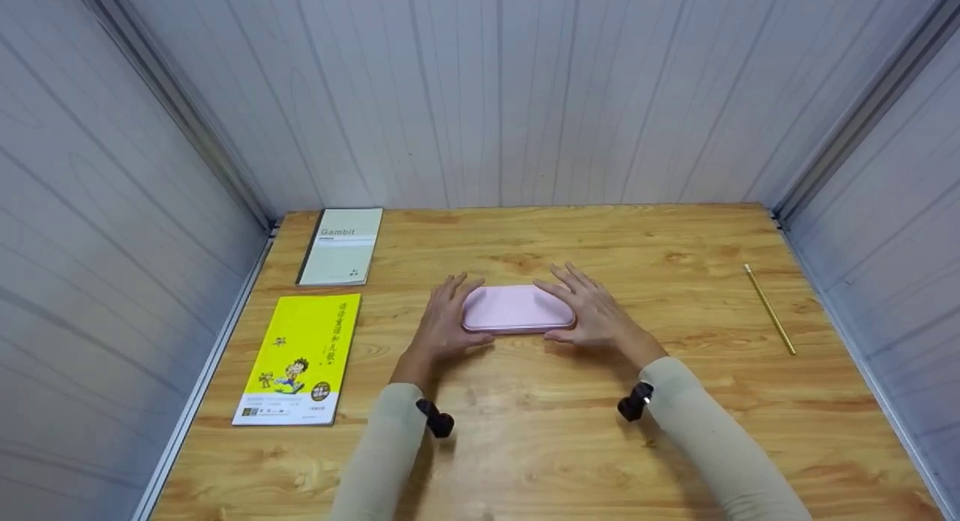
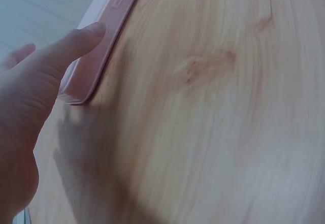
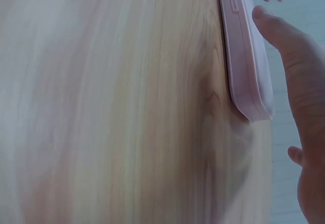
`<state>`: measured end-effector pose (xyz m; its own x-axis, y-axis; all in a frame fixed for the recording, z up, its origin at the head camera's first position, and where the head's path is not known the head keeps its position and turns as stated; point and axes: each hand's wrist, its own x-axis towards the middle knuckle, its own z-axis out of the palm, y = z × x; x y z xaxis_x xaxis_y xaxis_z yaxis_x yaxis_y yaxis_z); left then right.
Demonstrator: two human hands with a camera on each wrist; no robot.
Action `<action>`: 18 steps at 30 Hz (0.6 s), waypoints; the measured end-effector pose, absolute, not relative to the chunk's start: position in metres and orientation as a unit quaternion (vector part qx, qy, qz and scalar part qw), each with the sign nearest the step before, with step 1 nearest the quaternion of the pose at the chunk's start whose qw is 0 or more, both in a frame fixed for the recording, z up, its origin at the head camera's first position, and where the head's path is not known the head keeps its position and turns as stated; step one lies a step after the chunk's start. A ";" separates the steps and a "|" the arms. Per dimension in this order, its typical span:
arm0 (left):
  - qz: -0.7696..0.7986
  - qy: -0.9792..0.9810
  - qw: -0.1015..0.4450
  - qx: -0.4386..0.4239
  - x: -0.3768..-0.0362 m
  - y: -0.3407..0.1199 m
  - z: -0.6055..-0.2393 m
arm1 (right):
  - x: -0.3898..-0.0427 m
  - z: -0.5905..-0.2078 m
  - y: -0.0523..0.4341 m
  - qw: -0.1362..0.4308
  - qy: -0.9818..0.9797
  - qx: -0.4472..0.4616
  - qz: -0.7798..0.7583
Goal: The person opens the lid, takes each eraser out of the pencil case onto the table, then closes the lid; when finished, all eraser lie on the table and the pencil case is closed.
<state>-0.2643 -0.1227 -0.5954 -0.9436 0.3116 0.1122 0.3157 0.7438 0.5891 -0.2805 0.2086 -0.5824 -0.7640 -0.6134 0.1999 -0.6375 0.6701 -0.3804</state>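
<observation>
A pink pencil case (image 1: 517, 308) with rounded corners lies flat on the wooden table, a small clasp on its front side. My left hand (image 1: 444, 316) is spread around its left end; in the left wrist view the thumb (image 2: 84, 41) lies over the front side, though firm contact cannot be made out. Around the right end, my right hand (image 1: 592, 311) is spread too. Its thumb (image 3: 279, 31) hovers by the case's front top edge in the right wrist view. Most of the other fingers are out of sight in the wrist views.
At the left lies a yellow book (image 1: 304, 356) with a cartoon figure. Behind it is a grey notebook (image 1: 341, 247) marked Gambit. A gold-coloured pencil (image 1: 770, 309) lies at the far right. Pale panel walls (image 1: 502, 94) enclose the table (image 1: 525, 446) at the back and both sides.
</observation>
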 end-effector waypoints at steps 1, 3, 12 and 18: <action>-0.325 -0.931 0.000 -0.165 -0.265 -0.122 -0.598 | -0.281 -0.584 0.207 0.018 -0.913 0.337 0.227; -0.344 -0.925 -0.005 -0.162 -0.267 -0.119 -0.603 | -0.281 -0.587 0.204 0.003 -0.914 0.326 0.240; -0.405 -0.903 0.003 -0.142 -0.269 -0.117 -0.614 | -0.280 -0.601 0.194 -0.008 -0.912 0.312 0.267; -0.418 -0.899 0.002 -0.135 -0.269 -0.117 -0.617 | -0.280 -0.607 0.192 -0.002 -0.911 0.309 0.274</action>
<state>-0.2694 -0.1175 -0.6169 -0.9636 0.2410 0.1157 0.2438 0.6147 0.7501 -0.2799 0.1918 -0.6069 -0.8093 -0.5633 0.1662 -0.5615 0.6589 -0.5006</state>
